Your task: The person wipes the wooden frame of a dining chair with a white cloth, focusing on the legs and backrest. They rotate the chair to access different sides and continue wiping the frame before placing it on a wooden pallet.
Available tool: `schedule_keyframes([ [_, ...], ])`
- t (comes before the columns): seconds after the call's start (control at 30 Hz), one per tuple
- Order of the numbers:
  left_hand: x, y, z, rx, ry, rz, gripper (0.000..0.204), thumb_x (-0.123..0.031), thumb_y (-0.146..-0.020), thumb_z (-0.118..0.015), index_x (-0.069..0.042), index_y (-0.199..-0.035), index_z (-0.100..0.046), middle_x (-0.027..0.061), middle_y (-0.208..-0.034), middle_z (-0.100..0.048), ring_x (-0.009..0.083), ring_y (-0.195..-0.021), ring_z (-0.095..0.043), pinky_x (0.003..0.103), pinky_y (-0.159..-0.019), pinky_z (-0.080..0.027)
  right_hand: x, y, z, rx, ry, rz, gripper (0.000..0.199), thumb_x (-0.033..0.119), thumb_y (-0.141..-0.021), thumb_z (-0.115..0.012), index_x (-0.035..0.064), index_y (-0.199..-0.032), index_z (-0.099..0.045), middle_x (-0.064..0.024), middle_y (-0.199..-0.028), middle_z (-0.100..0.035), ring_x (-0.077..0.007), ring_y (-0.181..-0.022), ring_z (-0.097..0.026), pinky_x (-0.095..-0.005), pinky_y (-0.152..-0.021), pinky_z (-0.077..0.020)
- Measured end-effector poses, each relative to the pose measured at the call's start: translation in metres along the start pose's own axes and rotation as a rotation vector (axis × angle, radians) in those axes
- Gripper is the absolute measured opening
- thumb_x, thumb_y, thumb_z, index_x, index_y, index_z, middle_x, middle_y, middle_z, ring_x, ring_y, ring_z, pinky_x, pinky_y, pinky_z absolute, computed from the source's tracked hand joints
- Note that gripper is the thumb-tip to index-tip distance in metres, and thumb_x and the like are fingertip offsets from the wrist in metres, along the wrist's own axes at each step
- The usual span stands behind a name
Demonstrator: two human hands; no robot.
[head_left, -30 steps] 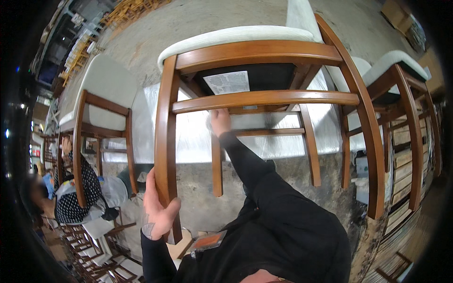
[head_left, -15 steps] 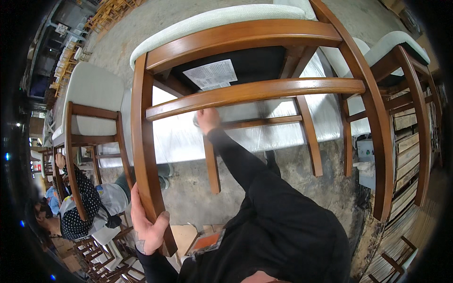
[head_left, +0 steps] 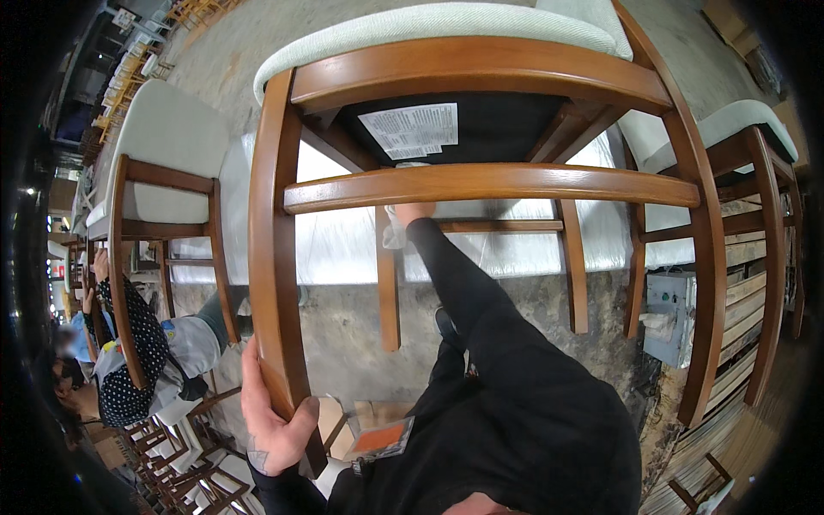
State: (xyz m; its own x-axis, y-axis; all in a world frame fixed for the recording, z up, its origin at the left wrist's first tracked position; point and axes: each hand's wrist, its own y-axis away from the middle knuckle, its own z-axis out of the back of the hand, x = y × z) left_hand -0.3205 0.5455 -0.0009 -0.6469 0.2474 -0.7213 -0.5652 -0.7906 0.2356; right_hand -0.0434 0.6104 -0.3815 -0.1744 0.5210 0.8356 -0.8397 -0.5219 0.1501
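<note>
A brown wooden chair (head_left: 493,182) with a pale fabric seat (head_left: 446,27) is tilted in front of me, showing its dark underside and a white printed label (head_left: 410,129). My left hand (head_left: 279,422) is wrapped round the lower end of the near left leg. Reaching beneath the near crossbar, my right hand (head_left: 415,211) is at the top of a farther leg, closed on a whitish cloth (head_left: 393,232). The crossbar hides part of its fingers.
Another pale chair (head_left: 163,163) stands at left, beside a person in a dotted top (head_left: 133,360). More chairs (head_left: 747,146) are at right, near a grey box (head_left: 671,313) and stacked wooden slats (head_left: 742,283). A plastic-wrapped white surface (head_left: 335,249) lies behind the chair.
The chair appears shifted slightly right in view. My right hand has moved up along the farther leg with the cloth, while my left hand keeps its hold on the near leg.
</note>
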Motion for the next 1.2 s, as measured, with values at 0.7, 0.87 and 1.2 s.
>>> schedule_keyframes([
  [0.7, 0.002, -0.005, -0.002, 0.021, 0.061, -0.051, 0.09, -0.004, -0.062, -0.061, 0.004, -0.147, -0.033, 0.0194, -0.125, -0.056, 0.0267, -0.114, -0.057, 0.035, -0.101, -0.042, -0.012, -0.023, 0.008, -0.051, 0.191, 0.594, 0.036, 0.034, -0.093, -0.059, 0.0077, -0.118, -0.059, -0.0162, -0.112, -0.063, -0.039, -0.108, -0.059, -0.0506, -0.091, -0.0454],
  [0.87, 0.005, -0.004, -0.003, -0.001, 0.066, -0.071, 0.09, -0.007, -0.06, -0.061, 0.004, -0.146, -0.035, 0.0201, -0.123, -0.059, 0.029, -0.114, -0.06, 0.036, -0.101, -0.044, -0.015, -0.033, -0.018, -0.195, 0.297, 0.67, 0.033, 0.036, -0.092, -0.057, 0.0119, -0.112, -0.051, -0.0178, -0.105, -0.057, -0.0418, -0.094, -0.061, -0.0555, -0.076, -0.0478],
  [1.2, 0.002, -0.005, 0.007, 0.076, 0.045, -0.074, 0.09, -0.009, -0.066, -0.065, 0.003, -0.148, -0.031, 0.0281, -0.121, -0.062, 0.0438, -0.113, -0.063, 0.04, -0.098, -0.048, -0.015, -0.008, 0.042, -0.028, 0.529, 0.345, 0.041, 0.034, -0.087, -0.064, 0.0093, -0.12, -0.063, -0.0176, -0.121, -0.066, -0.0372, -0.108, -0.064, -0.0499, -0.086, -0.0525],
])
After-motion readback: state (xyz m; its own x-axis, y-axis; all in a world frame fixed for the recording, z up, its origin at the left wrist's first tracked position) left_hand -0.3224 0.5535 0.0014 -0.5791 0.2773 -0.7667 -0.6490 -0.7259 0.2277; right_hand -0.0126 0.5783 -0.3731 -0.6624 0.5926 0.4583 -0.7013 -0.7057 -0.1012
